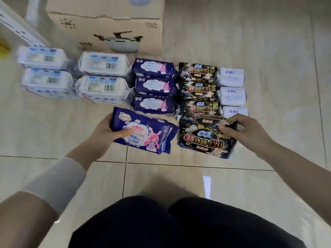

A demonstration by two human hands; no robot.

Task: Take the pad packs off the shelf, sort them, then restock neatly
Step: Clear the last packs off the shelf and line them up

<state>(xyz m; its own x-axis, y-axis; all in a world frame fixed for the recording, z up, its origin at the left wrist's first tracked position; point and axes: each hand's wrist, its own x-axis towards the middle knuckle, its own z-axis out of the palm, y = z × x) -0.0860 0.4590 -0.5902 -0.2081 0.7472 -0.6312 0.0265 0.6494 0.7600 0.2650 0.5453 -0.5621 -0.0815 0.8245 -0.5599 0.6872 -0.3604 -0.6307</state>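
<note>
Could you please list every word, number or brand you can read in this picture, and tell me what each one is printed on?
"超熟睡 420": black pack pinched by the right hand, and black packs behind it.
"338mm", "8": blue pack in the left hand.
"ABC": small white packs at right.
Cardboard box lettering and large white packs' labels: too blurred to read.

Navy pack (145, 134) with pink cartoon girl; black pack (202, 140) with gold lettering.

Four white packs (103, 66); four dark-blue packs (154, 86); at least four black packs (198, 89); three small lilac ABC packs (232, 96); one cardboard box (107, 27).
</note>
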